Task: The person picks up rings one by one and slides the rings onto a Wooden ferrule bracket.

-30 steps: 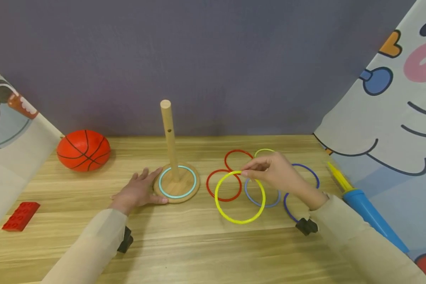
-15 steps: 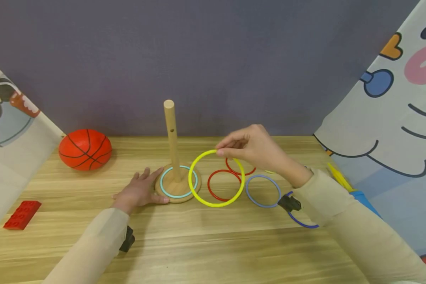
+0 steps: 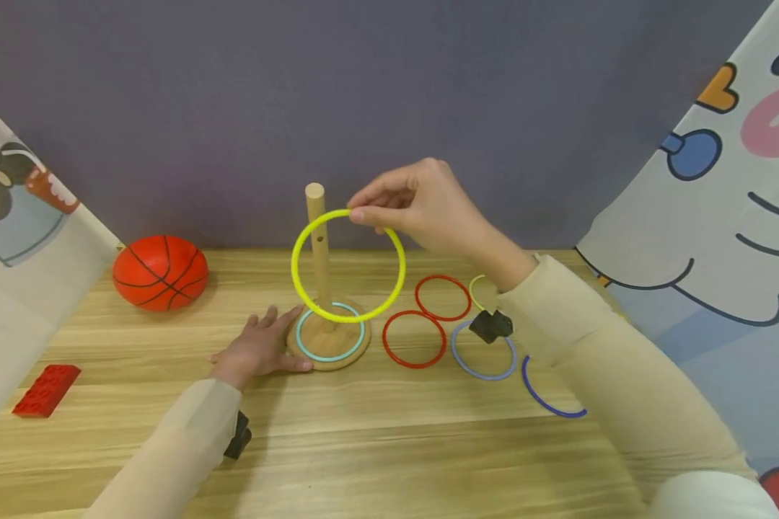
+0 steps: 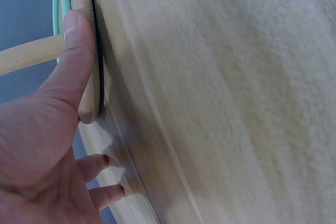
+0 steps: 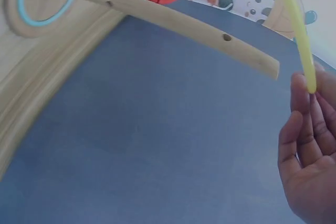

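My right hand [image 3: 422,205] pinches the top of a yellow ring [image 3: 404,267] between thumb and fingers, held up in the air. In the head view the ring overlaps the upright wooden peg [image 3: 322,270]; in the right wrist view the yellow ring [image 5: 300,30] is beyond the peg's free end [image 5: 265,66], apart from it. A turquoise ring [image 3: 329,359] lies around the peg on its round wooden base [image 3: 324,340]. Fingers spread, my left hand [image 3: 256,349] rests beside the base, and its thumb [image 4: 79,56] lies against the base's edge in the left wrist view.
Right of the stand lie two red rings [image 3: 414,366], a light blue ring [image 3: 487,378], a yellow-green ring [image 3: 472,290] and a dark blue ring [image 3: 561,414], partly behind the right sleeve. A red basketball [image 3: 160,274] and a red toy brick [image 3: 47,391] are at left. A grey wall [image 3: 234,130] stands behind.
My right hand has carried the yellow ring left and upward, from above the loose rings to in front of the peg. The left hand keeps its place by the base.
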### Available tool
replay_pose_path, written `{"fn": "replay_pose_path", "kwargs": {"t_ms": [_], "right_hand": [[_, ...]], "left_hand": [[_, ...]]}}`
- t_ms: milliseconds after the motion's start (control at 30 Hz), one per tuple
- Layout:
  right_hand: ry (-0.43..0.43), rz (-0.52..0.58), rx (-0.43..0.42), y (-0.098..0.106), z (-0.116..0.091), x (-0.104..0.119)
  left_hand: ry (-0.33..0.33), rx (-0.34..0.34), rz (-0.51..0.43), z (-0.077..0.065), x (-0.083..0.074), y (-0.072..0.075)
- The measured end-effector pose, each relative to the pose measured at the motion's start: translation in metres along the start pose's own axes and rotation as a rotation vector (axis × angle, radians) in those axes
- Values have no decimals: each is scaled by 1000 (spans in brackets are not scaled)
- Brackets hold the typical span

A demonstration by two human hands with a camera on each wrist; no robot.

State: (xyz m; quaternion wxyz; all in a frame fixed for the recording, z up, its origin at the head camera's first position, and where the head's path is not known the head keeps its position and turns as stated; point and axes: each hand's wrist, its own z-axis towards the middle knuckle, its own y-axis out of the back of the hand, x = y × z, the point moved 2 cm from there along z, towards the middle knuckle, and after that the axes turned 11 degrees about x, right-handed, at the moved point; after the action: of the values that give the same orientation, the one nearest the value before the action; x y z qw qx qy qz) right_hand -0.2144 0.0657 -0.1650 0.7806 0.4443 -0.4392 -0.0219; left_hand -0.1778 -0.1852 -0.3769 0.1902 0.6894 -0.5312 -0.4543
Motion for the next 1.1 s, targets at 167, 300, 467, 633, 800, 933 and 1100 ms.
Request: {"fn": "replay_pose_path", "kwargs": {"t_ms": [167,300,467,633,800,933,1100], "right_hand": [[32,12,-99,0,16,6],[51,38,-178,1,27,4],[-15,91,-228,3,38,-5],[-106,72,-241,0,43,-21],[-149,102,-242,-14,46,-45],[-190,113,-211,-31,46,-61],[-232,115,-160,-54,43,-78]], "left_hand": [[-4,-13,0,1,1,-1],[2,-14,4,2,0,-2],[8,-9,16,1,0,-2],[11,-9,23,0,-1,-1],[18,-5,25,0,-1,0],[26,1,16,0,-1,0],[22,-3,19,1,-1,0]]}}
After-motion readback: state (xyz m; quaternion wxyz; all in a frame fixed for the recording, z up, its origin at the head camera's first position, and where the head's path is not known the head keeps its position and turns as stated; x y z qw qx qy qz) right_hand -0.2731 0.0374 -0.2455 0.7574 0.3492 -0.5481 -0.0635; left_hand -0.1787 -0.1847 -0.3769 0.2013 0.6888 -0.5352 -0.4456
